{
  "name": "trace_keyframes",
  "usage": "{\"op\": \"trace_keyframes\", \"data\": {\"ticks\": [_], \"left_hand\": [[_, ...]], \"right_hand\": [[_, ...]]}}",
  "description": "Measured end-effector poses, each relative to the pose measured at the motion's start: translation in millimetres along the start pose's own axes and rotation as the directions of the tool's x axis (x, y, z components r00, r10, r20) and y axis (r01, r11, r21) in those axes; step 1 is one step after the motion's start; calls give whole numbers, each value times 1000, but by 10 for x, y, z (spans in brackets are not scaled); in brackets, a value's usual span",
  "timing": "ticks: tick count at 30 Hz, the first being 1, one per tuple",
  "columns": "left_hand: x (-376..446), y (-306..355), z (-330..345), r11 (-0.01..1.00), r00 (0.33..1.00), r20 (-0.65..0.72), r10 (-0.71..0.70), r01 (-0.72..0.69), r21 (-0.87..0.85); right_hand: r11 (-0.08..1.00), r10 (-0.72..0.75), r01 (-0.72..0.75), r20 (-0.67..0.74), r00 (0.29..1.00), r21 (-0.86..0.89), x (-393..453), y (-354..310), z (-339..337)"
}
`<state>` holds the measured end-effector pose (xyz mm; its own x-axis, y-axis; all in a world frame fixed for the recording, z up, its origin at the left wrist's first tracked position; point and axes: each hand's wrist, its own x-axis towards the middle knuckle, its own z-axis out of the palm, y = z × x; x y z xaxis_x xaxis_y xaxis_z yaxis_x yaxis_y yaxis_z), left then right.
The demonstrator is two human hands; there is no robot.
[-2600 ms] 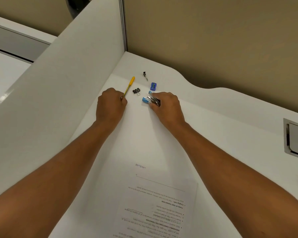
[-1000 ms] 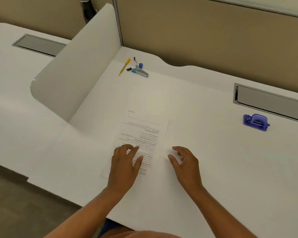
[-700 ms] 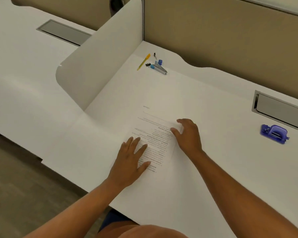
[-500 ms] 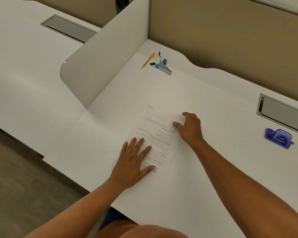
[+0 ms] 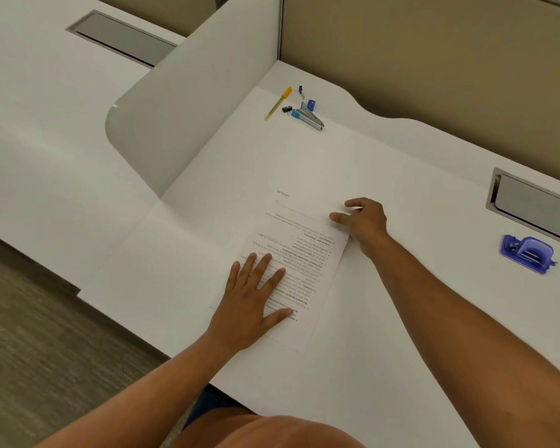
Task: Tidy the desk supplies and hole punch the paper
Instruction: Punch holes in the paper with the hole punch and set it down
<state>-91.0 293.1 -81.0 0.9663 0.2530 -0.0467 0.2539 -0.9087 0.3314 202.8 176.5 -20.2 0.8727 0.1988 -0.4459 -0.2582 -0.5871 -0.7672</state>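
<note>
On paper edges, both hands; open desk around.

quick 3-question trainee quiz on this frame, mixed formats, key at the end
1. True or false: the purple plastic hole punch sits on the white printed paper sheet.
2. Multiple choice: the left hand is A) gripping the yellow pen, B) lying flat, palm down, on the sheet, C) lifted off the white desk.
3. Fill in: the right hand rests at the sheet's ___ edge.

Key
1. False: it sits apart, on the desk to the right, near the grey recessed panel.
2. B
3. Right, toward the far corner; whether the fingers pinch the paper cannot be told. The blue and silver stapler lies untouched at the back.
</note>
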Motion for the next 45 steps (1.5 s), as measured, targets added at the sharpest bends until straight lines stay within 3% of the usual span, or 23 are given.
{"op": "trace_keyframes", "data": {"ticks": [5,12,16,19,22,28,30,32,36,42,45], "left_hand": [[0,-7,3,1000,1000,-5,2,-2,20],[13,-5,7,998,1000,-15,8,-7,60],[11,-1,-10,998,1000,2,10,-10,60],[33,8,-108,1000,1000,-22,5,-5,12],[157,-38,-354,997,989,-147,3,-15,-81],[984,-298,-1123,990,972,-230,-39,7,-139],[1370,-310,-1364,989,995,-88,-44,31,-147],[1723,-213,-1557,970,982,163,-91,124,-208],[2133,-33,-1537,912,813,580,-53,277,-304],[2022,127,-1286,794,586,800,131,421,-438],[1957,215,-1126,712,561,812,164,502,-491]], "right_hand": [[955,109,-131,94,990,268,-262,20,-19],[928,150,-233,281,948,290,-1122,467,153],[900,181,-274,282,942,339,-1420,650,276],[897,190,-286,289,938,338,-1394,659,257],[903,195,-319,387,901,289,-1286,658,133],[946,147,-276,536,832,169,-1110,676,-247],[959,119,-247,588,800,141,-1087,659,-382],[969,115,-227,635,764,97,-1072,637,-500],[978,132,-205,674,727,30,-1019,634,-714],[985,130,-175,696,706,-7,-994,678,-1132],[980,141,-198,683,717,7,-1021,718,-1373]]}}
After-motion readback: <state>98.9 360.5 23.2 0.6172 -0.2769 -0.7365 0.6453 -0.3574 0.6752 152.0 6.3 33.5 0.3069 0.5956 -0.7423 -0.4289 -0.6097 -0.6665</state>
